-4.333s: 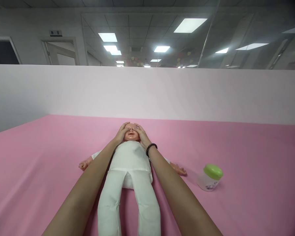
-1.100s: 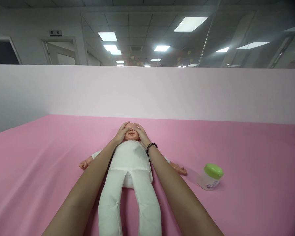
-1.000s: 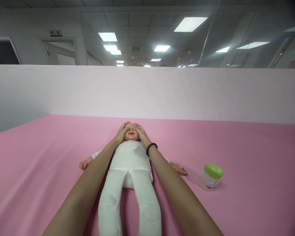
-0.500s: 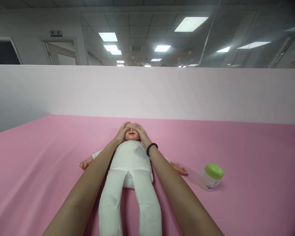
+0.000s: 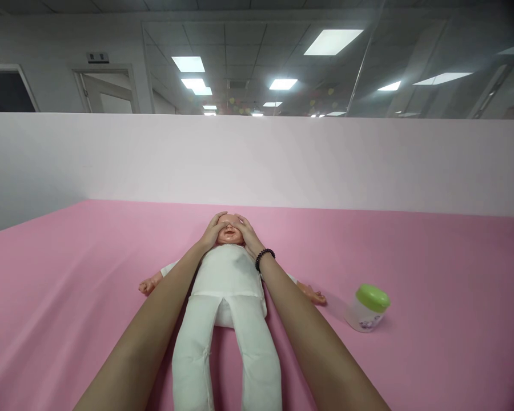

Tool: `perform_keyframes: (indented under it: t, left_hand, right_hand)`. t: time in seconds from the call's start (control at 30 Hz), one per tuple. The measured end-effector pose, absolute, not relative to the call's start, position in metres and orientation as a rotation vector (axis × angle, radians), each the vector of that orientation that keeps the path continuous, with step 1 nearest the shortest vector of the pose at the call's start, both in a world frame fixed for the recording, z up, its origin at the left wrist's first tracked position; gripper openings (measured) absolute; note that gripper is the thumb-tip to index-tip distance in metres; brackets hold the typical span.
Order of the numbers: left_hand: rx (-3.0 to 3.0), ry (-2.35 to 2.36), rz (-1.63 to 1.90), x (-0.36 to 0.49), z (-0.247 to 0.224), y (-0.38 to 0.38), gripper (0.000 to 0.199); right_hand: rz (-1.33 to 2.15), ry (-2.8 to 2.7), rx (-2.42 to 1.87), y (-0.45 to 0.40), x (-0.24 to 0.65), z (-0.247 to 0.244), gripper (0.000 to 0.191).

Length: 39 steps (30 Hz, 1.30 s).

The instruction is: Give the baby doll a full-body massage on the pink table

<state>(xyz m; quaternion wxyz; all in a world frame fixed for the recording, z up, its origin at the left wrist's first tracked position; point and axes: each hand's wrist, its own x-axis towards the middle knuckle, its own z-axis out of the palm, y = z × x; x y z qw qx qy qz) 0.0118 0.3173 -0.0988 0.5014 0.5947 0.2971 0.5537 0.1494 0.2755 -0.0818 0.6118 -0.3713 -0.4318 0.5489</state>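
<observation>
A baby doll (image 5: 228, 273) with a white cloth body lies on its back, head away from me and arms spread. My left hand (image 5: 211, 233) cups the left side of its head, fingers wrapped round it. On the opposite side my right hand (image 5: 250, 235) holds the head in the same way, a dark beaded bracelet (image 5: 263, 258) at its wrist. Both thumbs rest across the doll's eye area, hiding it; its nose and mouth show between them. My forearms pass over the doll's arms and partly cover them.
A pink sheet (image 5: 437, 297) covers the surface under the doll. To the right, near the doll's hand, stands a translucent jar (image 5: 367, 315) with a green lid. A white low wall (image 5: 257, 162) runs along the far edge, with glass above it.
</observation>
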Motion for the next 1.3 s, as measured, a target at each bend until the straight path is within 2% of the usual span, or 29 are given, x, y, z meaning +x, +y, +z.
perform_keyframes:
  t: [0.1,0.2,0.3,0.4,0.63,0.8,0.87,1.0,1.1,1.17,1.3]
  left_hand:
    - [1.457,0.715,1.327,0.008,-0.098,0.314,0.059]
    - [1.581,0.708,1.234,-0.005,-0.093,0.306,0.07]
    - [1.7,0.679,1.056,-0.02,-0.09,0.299,0.101]
    - [1.716,0.636,0.967,-0.028,-0.089,0.299,0.125]
    - [1.732,0.678,0.946,-0.027,-0.083,0.295,0.124]
    - [1.682,0.661,0.918,-0.028,-0.077,0.284,0.119]
    - [1.685,0.666,0.926,-0.029,-0.076,0.282,0.113]
    - [1.667,0.651,0.929,-0.032,-0.076,0.283,0.107]
    - [1.672,0.676,0.924,-0.032,-0.078,0.284,0.11]
    - [1.682,0.675,0.928,-0.031,-0.077,0.284,0.115]
    - [1.701,0.685,0.932,-0.028,-0.075,0.283,0.128]
  right_hand:
    - [1.287,-1.018,-0.824,0.272,0.152,-0.082,0.067]
    - [1.427,-1.127,-0.726,0.265,0.162,-0.081,0.086]
    - [1.543,-1.271,-0.719,0.258,0.175,-0.08,0.11]
    - [1.536,-1.315,-0.743,0.255,0.181,-0.078,0.118]
    - [1.548,-1.32,-0.72,0.254,0.18,-0.077,0.117]
    - [1.543,-1.289,-0.721,0.256,0.18,-0.077,0.106]
    - [1.529,-1.266,-0.718,0.258,0.179,-0.077,0.092]
    - [1.48,-1.218,-0.702,0.26,0.176,-0.078,0.05]
    - [1.467,-1.206,-0.701,0.26,0.176,-0.078,0.042]
    - [1.474,-1.214,-0.705,0.258,0.177,-0.078,0.047]
    - [1.51,-1.25,-0.713,0.254,0.18,-0.076,0.095]
